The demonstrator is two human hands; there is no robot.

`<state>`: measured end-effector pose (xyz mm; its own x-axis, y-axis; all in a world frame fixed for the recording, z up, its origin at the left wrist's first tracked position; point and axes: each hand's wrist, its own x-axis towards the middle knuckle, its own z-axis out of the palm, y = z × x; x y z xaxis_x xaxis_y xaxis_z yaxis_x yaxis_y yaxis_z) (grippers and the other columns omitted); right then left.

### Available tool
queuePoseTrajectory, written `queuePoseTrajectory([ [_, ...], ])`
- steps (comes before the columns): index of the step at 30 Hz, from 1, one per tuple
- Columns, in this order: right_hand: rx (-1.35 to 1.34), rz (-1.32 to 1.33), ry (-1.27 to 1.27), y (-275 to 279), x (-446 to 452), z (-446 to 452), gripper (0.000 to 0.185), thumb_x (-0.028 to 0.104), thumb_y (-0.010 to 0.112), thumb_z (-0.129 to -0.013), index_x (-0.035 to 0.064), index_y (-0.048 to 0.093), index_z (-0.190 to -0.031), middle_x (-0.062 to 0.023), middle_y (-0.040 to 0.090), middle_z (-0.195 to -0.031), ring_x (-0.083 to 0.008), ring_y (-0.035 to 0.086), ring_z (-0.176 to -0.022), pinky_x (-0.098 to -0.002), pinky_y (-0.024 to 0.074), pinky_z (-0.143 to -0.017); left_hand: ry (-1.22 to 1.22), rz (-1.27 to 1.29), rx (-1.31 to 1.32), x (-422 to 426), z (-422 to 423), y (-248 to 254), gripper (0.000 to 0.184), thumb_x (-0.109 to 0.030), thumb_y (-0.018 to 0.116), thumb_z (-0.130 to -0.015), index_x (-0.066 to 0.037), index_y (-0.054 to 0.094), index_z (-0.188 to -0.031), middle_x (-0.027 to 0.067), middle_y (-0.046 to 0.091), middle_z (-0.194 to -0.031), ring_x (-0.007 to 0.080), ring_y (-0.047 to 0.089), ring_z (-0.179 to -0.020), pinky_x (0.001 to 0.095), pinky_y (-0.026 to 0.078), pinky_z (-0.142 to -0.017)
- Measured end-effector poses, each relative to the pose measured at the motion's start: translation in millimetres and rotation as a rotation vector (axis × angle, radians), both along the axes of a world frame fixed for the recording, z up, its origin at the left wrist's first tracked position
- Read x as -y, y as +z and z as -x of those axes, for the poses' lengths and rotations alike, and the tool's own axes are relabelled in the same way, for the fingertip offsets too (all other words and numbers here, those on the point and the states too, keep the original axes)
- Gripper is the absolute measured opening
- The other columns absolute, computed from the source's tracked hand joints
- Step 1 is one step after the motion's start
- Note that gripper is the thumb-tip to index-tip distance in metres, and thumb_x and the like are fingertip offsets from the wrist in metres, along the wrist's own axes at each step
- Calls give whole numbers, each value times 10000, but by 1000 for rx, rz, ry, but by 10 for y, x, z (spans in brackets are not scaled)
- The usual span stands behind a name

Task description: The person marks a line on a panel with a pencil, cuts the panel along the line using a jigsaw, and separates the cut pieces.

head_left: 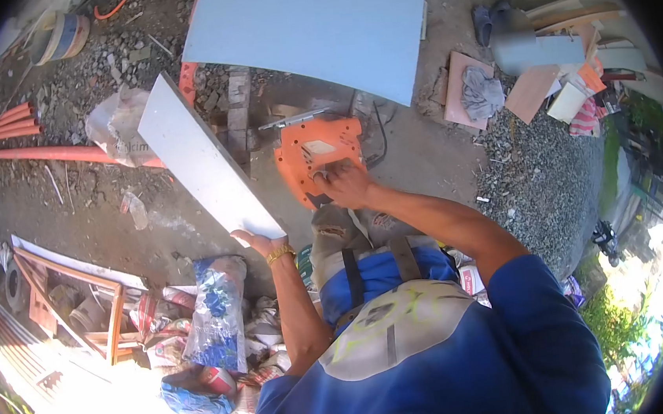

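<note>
A long white board [205,155] slants up and to the left from my left hand [260,245]. That hand grips its lower end, with part of the fingers hidden behind the board. My right hand [345,185] is closed around the handle of an orange jigsaw [318,145]. The saw's flat metal base plate [296,118] faces away from me, and a dark cord shows at its right. Board and saw are apart. Beyond them lies a large pale blue-white sheet [308,28].
Rubble and orange pipes [51,155] lie at left, near a bucket [60,36]. Below left are a wooden frame [117,324] and filled sacks [214,312]. Gravel [539,189] and a heap of board offcuts [534,91] lie at right.
</note>
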<state>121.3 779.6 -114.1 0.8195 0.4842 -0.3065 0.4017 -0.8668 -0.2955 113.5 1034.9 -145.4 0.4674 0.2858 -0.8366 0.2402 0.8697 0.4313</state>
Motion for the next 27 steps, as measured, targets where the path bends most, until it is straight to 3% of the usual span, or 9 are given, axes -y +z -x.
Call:
queuePoseTrajectory([
  [2, -271, -98, -48, 278, 182, 201, 690, 329, 767, -743, 6, 437, -1256, -164, 673, -859, -329, 678, -789, -432, 523, -708, -52, -68, -69, -77, 1, 61, 765, -712, 493, -886, -105, 510, -1351, 50, 575, -1320, 253, 557, -1175, 396, 465, -1017],
  [10, -377, -84, -294, 1154, 922, 1223, 758, 383, 781, -748, 26, 395, -1293, -179, 684, -919, -380, 682, -877, -467, 534, -732, -96, -48, -33, 122, 95, -19, 792, -736, 542, -843, -140, 519, -1363, 36, 571, -1346, 249, 549, -1182, 389, 424, -1052],
  [12, -529, 3, -676, 1292, 1091, 1424, 745, 370, 769, -758, 21, 402, -1304, -189, 690, -942, -382, 681, -905, -473, 521, -798, -110, -42, -60, 331, 83, -51, 799, -741, 556, -831, -141, 528, -1358, 37, 571, -1350, 251, 545, -1190, 389, 416, -1058],
  [14, -510, 52, -853, 1354, 1392, 1618, 744, 354, 761, -761, 19, 395, -1315, -197, 690, -951, -388, 679, -913, -482, 515, -813, -10, -18, -51, 555, 38, -85, 735, -681, 655, -804, -148, 590, -1306, 10, 612, -1322, 240, 580, -1155, 387, 449, -1018],
  [17, -468, 183, -1198, 1433, 2022, 1894, 734, 320, 742, -761, 15, 387, -1326, -218, 687, -946, -406, 673, -918, -501, 504, -843, 18, -79, -73, 762, -68, -48, 816, -716, 576, -838, -107, 515, -1378, 57, 539, -1397, 259, 527, -1221, 391, 408, -1065],
  [20, -353, 287, -1364, 1302, 2801, 2297, 738, 306, 731, -756, 5, 382, -1333, -224, 683, -956, -414, 670, -921, -503, 500, -859, 42, -117, -18, 644, -13, -209, 809, -667, 611, -850, -79, 494, -1393, 63, 520, -1415, 259, 522, -1224, 392, 407, -1063],
  [23, -326, 285, -1522, 1111, 3535, 2462, 762, 303, 728, -758, -2, 366, -1355, -232, 677, -984, -413, 665, -943, -498, 500, -870, 67, -257, -16, 832, 32, 78, 794, -630, 625, -862, -53, 487, -1389, 83, 525, -1401, 266, 516, -1220, 392, 397, -1070],
  [26, -277, 274, -1549, 450, 4307, 2670, 789, 300, 721, -765, -10, 342, -1383, -238, 672, -1005, -407, 663, -962, -492, 504, -866, 10, -362, 64, 956, 179, 300, 816, -644, 615, -856, -51, 469, -1397, 142, 514, -1389, 295, 496, -1231, 397, 383, -1086],
  [27, -324, 265, -1586, 265, 4520, 2609, 812, 306, 723, -768, -17, 329, -1401, -238, 674, -1016, -402, 666, -961, -480, 512, -867, -15, -530, 60, 1221, 170, 497, 814, -643, 605, -862, -47, 462, -1398, 158, 502, -1393, 304, 489, -1239, 406, 379, -1092],
])
